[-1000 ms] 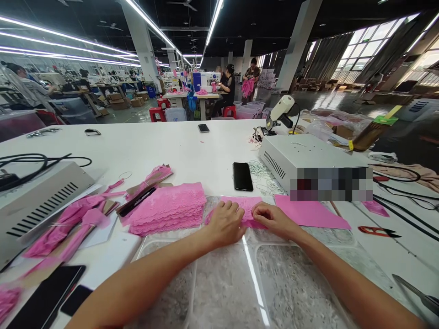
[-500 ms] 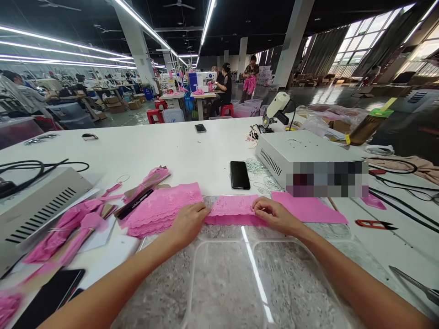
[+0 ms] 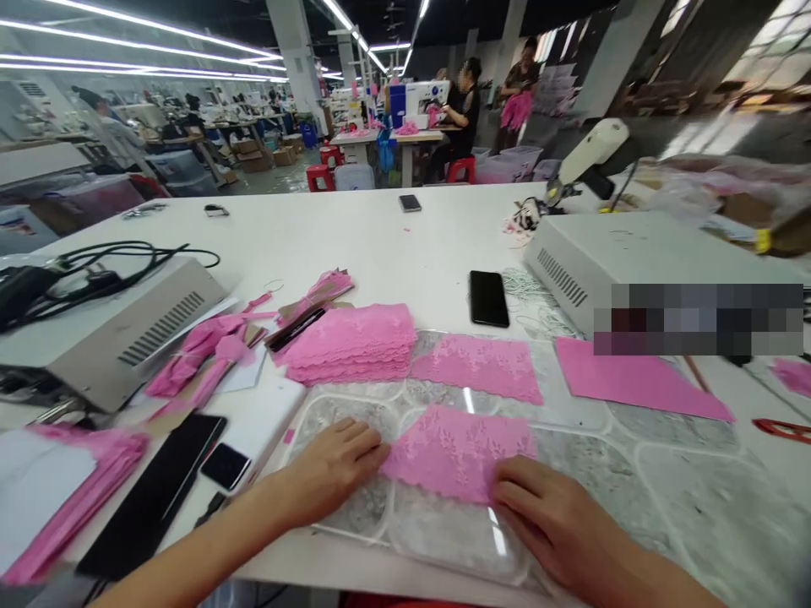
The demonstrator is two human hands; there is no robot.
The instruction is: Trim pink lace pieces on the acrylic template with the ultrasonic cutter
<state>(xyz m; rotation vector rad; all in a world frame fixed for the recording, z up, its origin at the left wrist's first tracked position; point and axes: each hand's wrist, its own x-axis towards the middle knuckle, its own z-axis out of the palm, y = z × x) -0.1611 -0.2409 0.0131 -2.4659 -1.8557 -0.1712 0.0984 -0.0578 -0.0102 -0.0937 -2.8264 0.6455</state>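
Observation:
A pink lace piece lies or hangs just over the grey marbled mat, spread between my hands. My left hand pinches its left corner. At its lower right edge, the fingers of my right hand are closed on the lace; the fingertips are partly hidden. Just beyond it, a second lace piece rests flat on the mat. To the left of that is a stack of scalloped pink lace pieces. A plain pink panel lies at the right.
A black phone lies behind the mat, beside a grey vented machine box. At left are another vented box, pink straps, and a long black object. Red-handled snips sit far right. Co-workers are in the background.
The lace piece in my hands has come toward me, away from the second piece, which now lies alone on the mat. The view has shifted down and left.

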